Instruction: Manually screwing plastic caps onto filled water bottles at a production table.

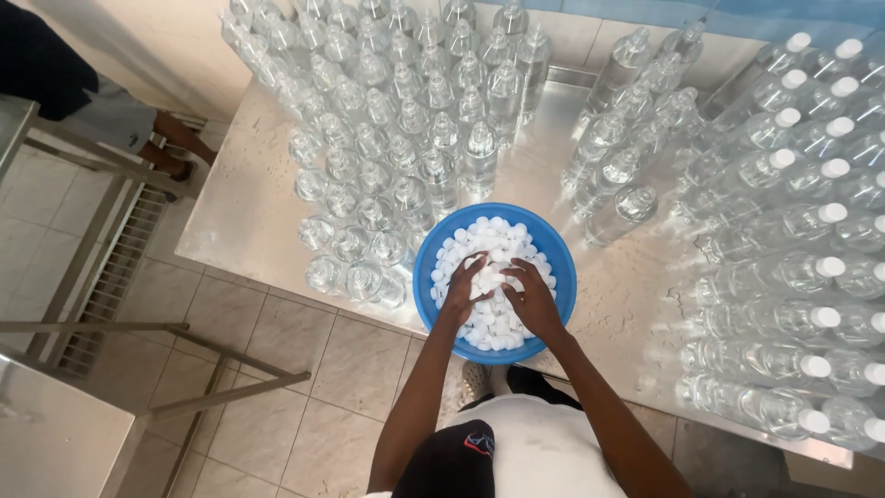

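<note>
Left hand [464,284], right hand [530,297] in white caps [489,238]; blue bowl [553,244] around.

Both hands [498,293] lowered, fingers curled

Where my hands are: both my left hand [464,288] and right hand [533,297] sit inside the blue bowl [433,242], on the white caps [489,242].
Left of me: uncapped bottles [369,138] stand packed right up to the bowl's rim; no way through.
Right of me: capped bottles [793,267] lie stacked, walling that side.
Straight ahead: a narrow bare strip of steel table [544,157] runs between the bottle groups.
Near right: open tabletop between bowl and stack.
Far left edge: bare table, free.
</note>
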